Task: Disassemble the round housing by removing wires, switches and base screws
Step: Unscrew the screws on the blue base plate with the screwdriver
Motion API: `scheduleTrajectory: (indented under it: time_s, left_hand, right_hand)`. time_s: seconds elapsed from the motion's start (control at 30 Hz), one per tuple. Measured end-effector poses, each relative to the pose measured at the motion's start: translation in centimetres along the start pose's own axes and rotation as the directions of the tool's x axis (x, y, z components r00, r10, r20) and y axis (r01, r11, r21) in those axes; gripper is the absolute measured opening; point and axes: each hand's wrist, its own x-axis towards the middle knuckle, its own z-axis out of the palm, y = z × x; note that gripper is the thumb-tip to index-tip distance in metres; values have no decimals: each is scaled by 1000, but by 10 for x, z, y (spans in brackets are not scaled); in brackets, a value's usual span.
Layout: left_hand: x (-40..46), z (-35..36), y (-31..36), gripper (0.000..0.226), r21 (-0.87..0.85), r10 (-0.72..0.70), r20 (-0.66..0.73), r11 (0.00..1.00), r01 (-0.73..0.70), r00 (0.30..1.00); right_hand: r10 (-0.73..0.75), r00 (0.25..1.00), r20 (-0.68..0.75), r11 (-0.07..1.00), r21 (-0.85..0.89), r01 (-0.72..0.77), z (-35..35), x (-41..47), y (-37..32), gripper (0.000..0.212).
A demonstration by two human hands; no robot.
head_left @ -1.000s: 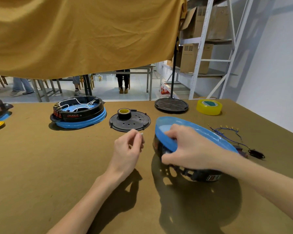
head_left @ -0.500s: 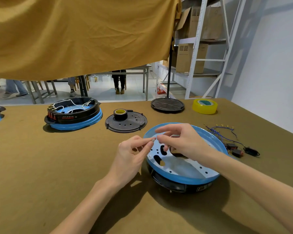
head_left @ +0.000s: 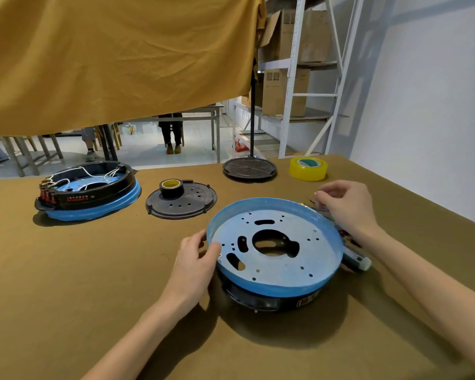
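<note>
Comparing with half a second ago, the two hands no longer meet over the round housing (head_left: 276, 250): they have drawn apart to opposite sides of it. The left hand (head_left: 196, 259) now sits at the housing's left edge, thumb hooked over the blue rim and fingers (head_left: 213, 249) curled against its side, gripping it. The right hand (head_left: 346, 207) has gone to the far right, beyond the rim, above a tangle of loose wires (head_left: 317, 208); its thumb and forefinger are closed together on something small and pale, too tiny to name. The housing itself lies flat on the tabletop (head_left: 66, 270), near the front and right of centre, its pale perforated plate facing up inside the blue rim and its black body underneath.

Counting what lies about: two round housings in all, the second housing (head_left: 87, 192) at the far left with white wires looped inside and red switches along its side. One black cover disc (head_left: 181, 200) lies between them, carrying one small roll of tape (head_left: 171, 187). One yellow tape roll (head_left: 308, 168) stands at the far edge, next to one round stand base (head_left: 249, 168) with a pole. A small white part (head_left: 358, 260) pokes out from under the near housing's right side, just beside the right forearm.
</note>
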Motion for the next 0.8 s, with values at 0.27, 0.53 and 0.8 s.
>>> scheduleTrajectory:
  time_s: [0.27, 0.53, 0.8]
  left_hand:
    - [-1, 0, 3, 30, 49, 83, 7, 995, -83, 997]
    - [5, -35, 1, 26, 136, 43, -105, 990, -29, 993]
    - [10, -39, -5, 23, 112, 13, -195, 994, 9, 981]
  right_hand:
    - [52, 986, 156, 969, -247, -12, -15, -2, 50, 6]
    - [19, 974, 224, 959, -281, 45, -18, -6, 51, 9]
    - [-2, 940, 342, 944, -311, 115, -3, 1, 43, 10]
